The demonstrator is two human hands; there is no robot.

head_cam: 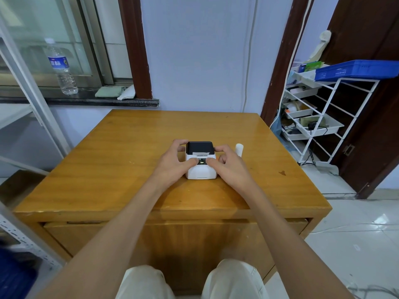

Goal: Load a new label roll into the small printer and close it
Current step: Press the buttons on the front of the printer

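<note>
The small printer [201, 160] sits near the middle of the wooden table [108, 160], white body toward the person, black lid [200, 146] on the far half and lying down flat on the body. A strip of white label shows at the slot just under the lid's near edge. Both hands are on it! The left hand [175, 161] wraps the printer's left side, fingers curled up around the far corner of the lid, thumb laid across the white front panel. The right hand [229, 164] mirrors it on the right side: forefinger hooked at the lid's edge, thumb pressing in on the front panel from the right, the other fingers curled against the side. The two thumb tips nearly meet at the small panel in the middle. Just beyond the right hand, a white label roll [239, 148] stands on the table, close beside the printer but apart from it. Off on the windowsill, far left, stands a water bottle [61, 67].
</note>
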